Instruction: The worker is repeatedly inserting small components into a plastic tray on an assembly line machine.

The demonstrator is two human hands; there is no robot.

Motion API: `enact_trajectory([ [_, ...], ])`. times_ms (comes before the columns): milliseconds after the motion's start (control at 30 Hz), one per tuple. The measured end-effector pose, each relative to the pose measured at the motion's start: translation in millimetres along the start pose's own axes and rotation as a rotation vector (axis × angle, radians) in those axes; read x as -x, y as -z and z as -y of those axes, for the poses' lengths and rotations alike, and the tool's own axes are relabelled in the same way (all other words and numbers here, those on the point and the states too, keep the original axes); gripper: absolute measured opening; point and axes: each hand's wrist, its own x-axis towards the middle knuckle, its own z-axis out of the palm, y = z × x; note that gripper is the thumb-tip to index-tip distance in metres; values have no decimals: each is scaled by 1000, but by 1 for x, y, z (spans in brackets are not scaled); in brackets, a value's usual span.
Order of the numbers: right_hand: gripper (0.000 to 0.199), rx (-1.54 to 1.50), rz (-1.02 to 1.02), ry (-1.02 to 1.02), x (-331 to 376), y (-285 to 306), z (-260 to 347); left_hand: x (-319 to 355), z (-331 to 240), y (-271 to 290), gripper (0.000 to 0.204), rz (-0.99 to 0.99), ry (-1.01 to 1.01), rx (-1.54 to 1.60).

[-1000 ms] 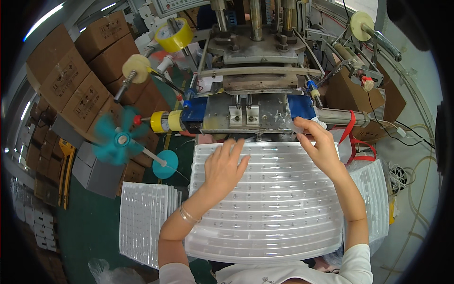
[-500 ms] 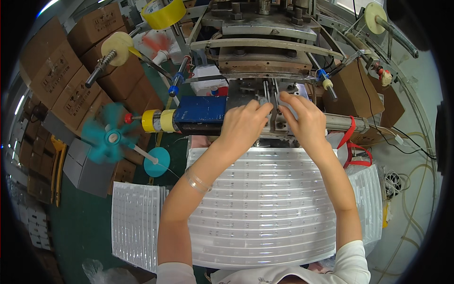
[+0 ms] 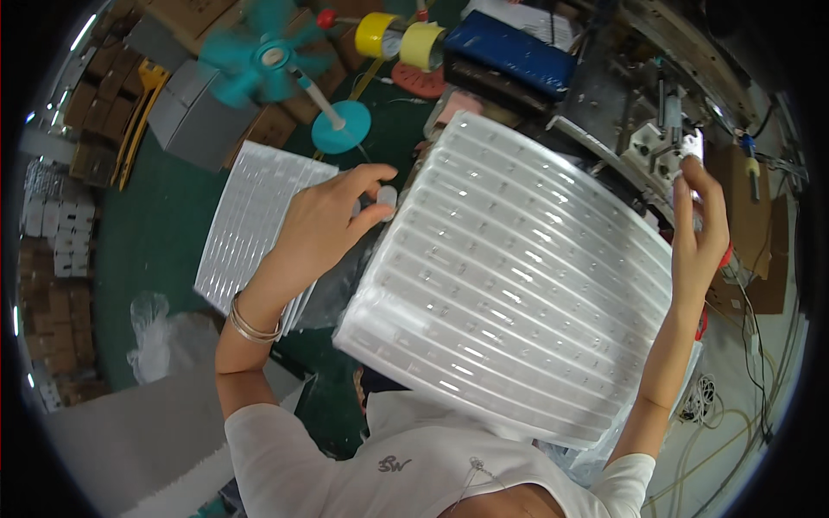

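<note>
My left hand [image 3: 324,220] is over the left edge of a large white ribbed plastic tray [image 3: 509,259], thumb and fingers curled around a small whitish translucent piece [image 3: 387,198]. Rows of small clear parts seem to lie in the tray's grooves. On the right, my right hand [image 3: 701,229] is at a metal fixture [image 3: 648,147] on the machine, fingertips drawn together at its near edge. Whether they hold anything is hidden. Slim metal rods [image 3: 669,108] stand over the fixture.
A stack of similar trays [image 3: 259,203] lies at the left. Behind it a teal fan [image 3: 275,57] turns. Yellow tape rolls [image 3: 380,36] sit beside a blue box-shaped machine part [image 3: 509,52]. Red straps [image 3: 725,256] and coiled cables [image 3: 701,397] are at the right.
My view has swung left and down, so the machine now sits at the upper right. My left hand has left the fixture for the tray's left side; my right hand stays by the fixture.
</note>
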Motion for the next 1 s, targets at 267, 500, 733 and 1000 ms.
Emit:
enact_trajectory([
  [267,34,-256,803,453,95,-51,112,100,6,-20,30,257,-357,-211],
  [500,34,98,930,668,153,-79,126,115,-14,-28,33,92,-277,-168],
  [733,26,-281,690,352,105,-30,126,110,-29,-67,29,43,-454,-50],
  [1000,18,-172,397,11,85,43,59,103,-30,-59,37,157,-502,-250],
])
